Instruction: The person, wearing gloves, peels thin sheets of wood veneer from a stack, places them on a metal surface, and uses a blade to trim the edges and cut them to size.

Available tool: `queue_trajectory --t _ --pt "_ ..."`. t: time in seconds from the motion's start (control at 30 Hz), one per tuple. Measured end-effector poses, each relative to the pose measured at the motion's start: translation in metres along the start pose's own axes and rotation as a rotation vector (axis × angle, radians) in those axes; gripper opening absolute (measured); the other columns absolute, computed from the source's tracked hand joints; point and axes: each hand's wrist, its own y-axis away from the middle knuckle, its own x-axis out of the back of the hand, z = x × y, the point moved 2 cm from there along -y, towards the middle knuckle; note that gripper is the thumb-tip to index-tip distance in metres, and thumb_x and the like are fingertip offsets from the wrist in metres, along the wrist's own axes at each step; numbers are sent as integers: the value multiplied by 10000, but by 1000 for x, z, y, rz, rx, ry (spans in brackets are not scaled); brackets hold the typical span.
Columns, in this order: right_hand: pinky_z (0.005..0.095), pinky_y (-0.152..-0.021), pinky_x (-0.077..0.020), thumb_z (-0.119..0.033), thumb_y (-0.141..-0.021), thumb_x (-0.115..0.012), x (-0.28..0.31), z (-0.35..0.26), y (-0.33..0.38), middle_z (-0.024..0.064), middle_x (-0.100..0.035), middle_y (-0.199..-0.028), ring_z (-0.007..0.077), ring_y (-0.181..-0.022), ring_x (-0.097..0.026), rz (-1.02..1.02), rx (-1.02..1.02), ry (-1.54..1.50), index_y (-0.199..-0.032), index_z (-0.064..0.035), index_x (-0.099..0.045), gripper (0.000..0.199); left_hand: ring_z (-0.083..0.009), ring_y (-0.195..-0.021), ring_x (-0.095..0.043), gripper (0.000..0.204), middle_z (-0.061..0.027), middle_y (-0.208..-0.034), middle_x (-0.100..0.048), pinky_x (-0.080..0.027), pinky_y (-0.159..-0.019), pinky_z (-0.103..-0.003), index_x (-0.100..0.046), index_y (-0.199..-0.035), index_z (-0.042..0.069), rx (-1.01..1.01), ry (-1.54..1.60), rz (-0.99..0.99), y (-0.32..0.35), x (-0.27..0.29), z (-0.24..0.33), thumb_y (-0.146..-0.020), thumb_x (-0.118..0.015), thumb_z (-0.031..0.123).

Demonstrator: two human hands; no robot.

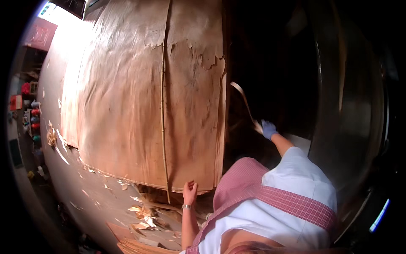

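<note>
A big stack of brown wood veneer sheets [122, 101] lies before me, its top sheet torn and chipped toward the far right. Lengthwise across it rests a long thin bamboo stick [163, 97], its lower end poking past the near edge. My left hand [190, 192], bare with a watch at the wrist, is at that near edge, right of the stick's end; its fingers are curled and nothing shows in them. Out to the right, my right hand [269, 129] in a blue glove is closed on a narrow pale veneer strip [243, 96], which curves up toward the stack's right edge.
Torn veneer scraps [144, 216] litter the floor [101, 199] along the near and left sides. More thin sheets [139, 246] lie at the bottom. Right of the stack is deep shadow beside a large dark surface [351, 106]. Colourful goods [34, 118] stand far left.
</note>
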Motion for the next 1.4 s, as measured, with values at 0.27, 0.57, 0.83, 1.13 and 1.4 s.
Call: queue_trajectory --t 0.27,0.57,0.83,1.13,1.4 --pt "458 -1056 -383 -272 -913 -512 339 100 -162 208 -413 -1446 361 -1313 -427 417 -14 506 -1436 -105 -375 566 -263 -976 -637 477 -182 -1088 -632 -515 -828 -361 -557 -1182 4 -401 107 -5 -226 -157 246 -832 -720 285" --pt "442 -951 -479 -302 -734 -787 636 -178 -397 227 -346 -1472 343 -1300 -447 486 714 598 -1504 -179 -269 936 -311 -890 -640 539 -142 -882 -619 -516 -739 -426 -526 -1118 24 -79 137 284 -287 -208 404 -800 -734 407" --pt "429 -852 -549 -159 -829 -647 723 -215 -542 191 -341 -1496 357 -1156 -579 196 998 1086 -1502 -253 -276 774 -411 -976 -640 1066 -248 -1230 -515 -601 -708 -482 -246 -1383 -37 856 1253 -177 -294 -302 429 -741 -661 705" --pt "424 -715 -533 -181 -869 -583 768 -276 -541 81 -613 -1012 301 -874 -653 79 1250 933 -1045 -174 -626 181 -413 -1126 -573 1080 -249 -1374 -437 -557 -872 -513 -232 -1438 -71 1052 1995 -80 -326 -328 431 -767 -683 645" --pt "434 -722 -519 -275 -907 -589 775 -354 -537 78 -630 -974 308 -892 -643 142 1185 1045 -1003 -188 -599 130 -350 -1218 -421 669 -179 -1312 -450 -372 -990 -471 -473 -1248 52 153 -277 752 -307 -229 533 -693 -760 293"
